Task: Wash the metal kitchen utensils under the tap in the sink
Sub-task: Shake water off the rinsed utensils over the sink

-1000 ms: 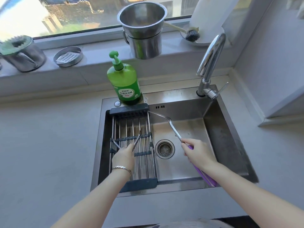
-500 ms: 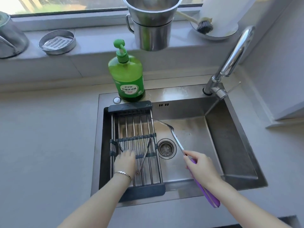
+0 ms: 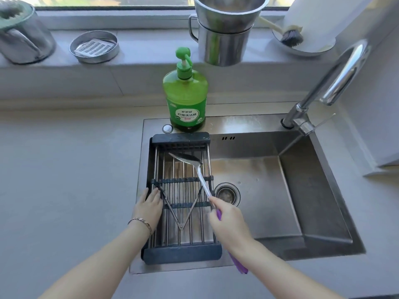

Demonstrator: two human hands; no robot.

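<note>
My right hand (image 3: 228,221) grips the purple handle of a long metal spoon (image 3: 199,171). Its bowl lies over the far end of the dark-framed drying rack (image 3: 182,253), which spans the left side of the steel sink (image 3: 302,190). Metal tongs (image 3: 183,214) lie spread in a V on the rack's bars. My left hand (image 3: 150,206) rests with straight fingers on the rack's left edge, beside one arm of the tongs. The tap (image 3: 336,83) arches over the sink's back right corner; no water is visible.
A green soap bottle (image 3: 186,98) stands on the sink's back rim. On the window sill are stacked metal pots (image 3: 224,33), a round metal dish with a grater (image 3: 94,47), a metal jug (image 3: 23,37) and a dish brush (image 3: 291,35). Grey counter surrounds the sink.
My left hand laid the tongs on the rack and let go of them. My right hand swung the spoon left, from over the basin to above the rack.
</note>
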